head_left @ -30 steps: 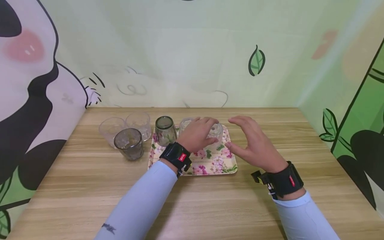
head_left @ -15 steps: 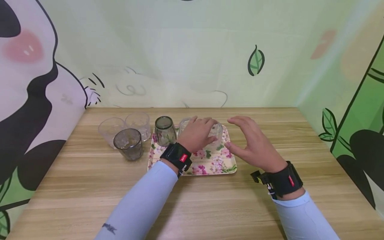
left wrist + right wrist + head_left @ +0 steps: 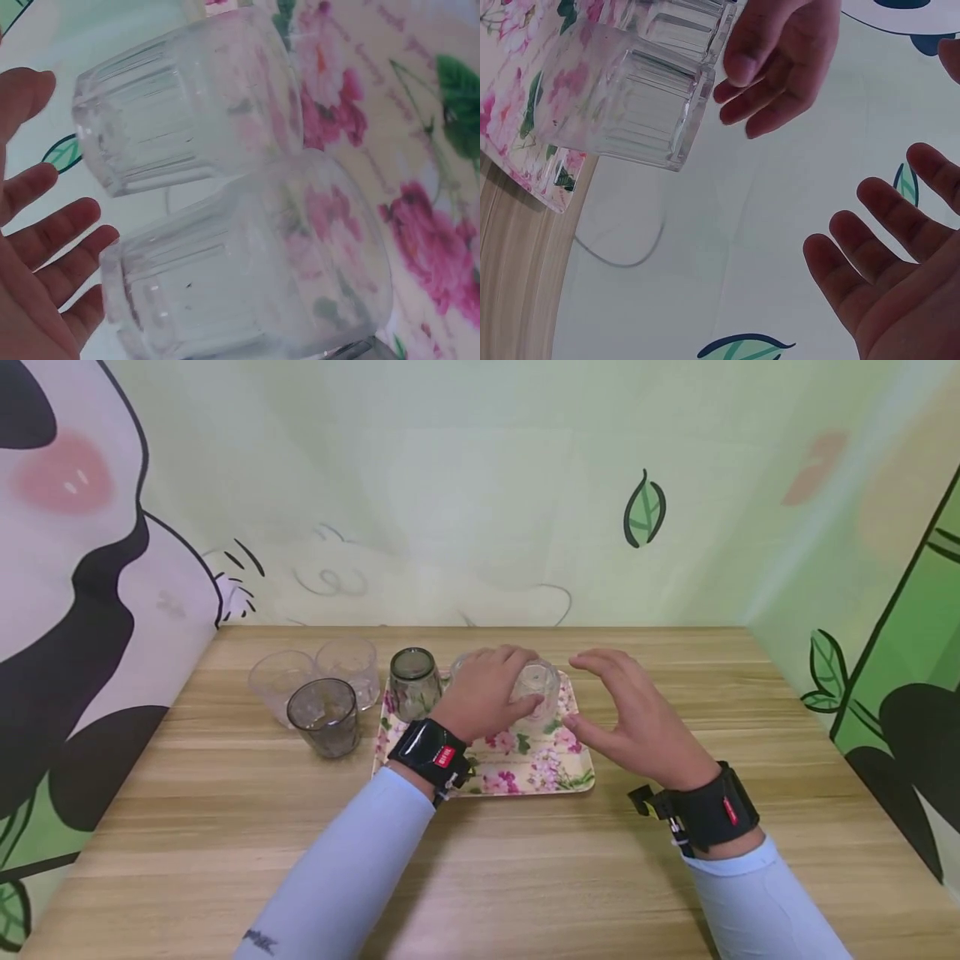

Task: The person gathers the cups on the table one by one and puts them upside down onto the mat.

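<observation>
Clear glass is the material of the right tumbler point(image 3: 544, 693) and the left tumbler point(image 3: 202, 285), which are set upside down, close side by side, on the flower-printed tray point(image 3: 547, 777); flutes are formed near their thick bases, while the walls toward the mouths are smooth. Near these upturned bases the left hand point(image 3: 483, 693) is held, with fingers relaxed and slightly spread; nothing is gripped by it, though whether a base is touched cannot be told. At the right side of the tray, the right hand point(image 3: 641, 727) is held wide open, thumb and fingers rounded like a letter C, with nothing grasped. Farther left on the tray, a smoky grey tumbler point(image 3: 415, 689) is also inverted. Outside the tray, a dark cup point(image 3: 327, 722) and two clear cups point(image 3: 354, 670) are stood upright on the wood-grained table point(image 3: 540, 877).
</observation>
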Available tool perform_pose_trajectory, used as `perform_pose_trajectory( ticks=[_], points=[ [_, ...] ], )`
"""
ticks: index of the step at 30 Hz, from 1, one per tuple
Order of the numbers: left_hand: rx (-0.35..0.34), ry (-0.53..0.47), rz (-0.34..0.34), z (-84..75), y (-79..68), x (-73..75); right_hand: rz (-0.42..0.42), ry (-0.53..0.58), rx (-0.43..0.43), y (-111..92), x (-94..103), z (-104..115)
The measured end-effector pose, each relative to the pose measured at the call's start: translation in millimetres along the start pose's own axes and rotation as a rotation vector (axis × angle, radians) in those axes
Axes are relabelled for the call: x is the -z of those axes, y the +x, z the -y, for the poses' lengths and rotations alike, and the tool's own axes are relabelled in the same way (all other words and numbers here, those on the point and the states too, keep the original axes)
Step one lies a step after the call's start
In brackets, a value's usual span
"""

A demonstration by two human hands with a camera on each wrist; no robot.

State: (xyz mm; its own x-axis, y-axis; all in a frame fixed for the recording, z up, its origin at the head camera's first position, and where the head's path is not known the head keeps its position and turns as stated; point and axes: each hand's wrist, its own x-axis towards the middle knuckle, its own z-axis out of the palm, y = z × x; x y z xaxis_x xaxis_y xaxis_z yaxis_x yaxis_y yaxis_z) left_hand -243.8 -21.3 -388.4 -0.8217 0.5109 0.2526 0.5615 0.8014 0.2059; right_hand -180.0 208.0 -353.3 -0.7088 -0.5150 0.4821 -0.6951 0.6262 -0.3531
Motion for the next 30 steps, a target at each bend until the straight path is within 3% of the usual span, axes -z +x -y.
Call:
perform_pose_trajectory(
  ticks=[10,16,30],
  points=[
    [-0.047,-0.030,-0.085,3.4,-14.6,23.8,0.006,0.003,-0.002,-0.1,0.5,-0.4],
    [-0.073,-0.118,-0.145,2.0,-25.4,30.7,0.010,0.005,-0.005,0.3,1.3,0.1],
    [-0.163,-0.194,-0.246,-4.8,-50.3,43.8,0.021,0.008,-0.012,-0.3,2.3,5.2]
  ],
)
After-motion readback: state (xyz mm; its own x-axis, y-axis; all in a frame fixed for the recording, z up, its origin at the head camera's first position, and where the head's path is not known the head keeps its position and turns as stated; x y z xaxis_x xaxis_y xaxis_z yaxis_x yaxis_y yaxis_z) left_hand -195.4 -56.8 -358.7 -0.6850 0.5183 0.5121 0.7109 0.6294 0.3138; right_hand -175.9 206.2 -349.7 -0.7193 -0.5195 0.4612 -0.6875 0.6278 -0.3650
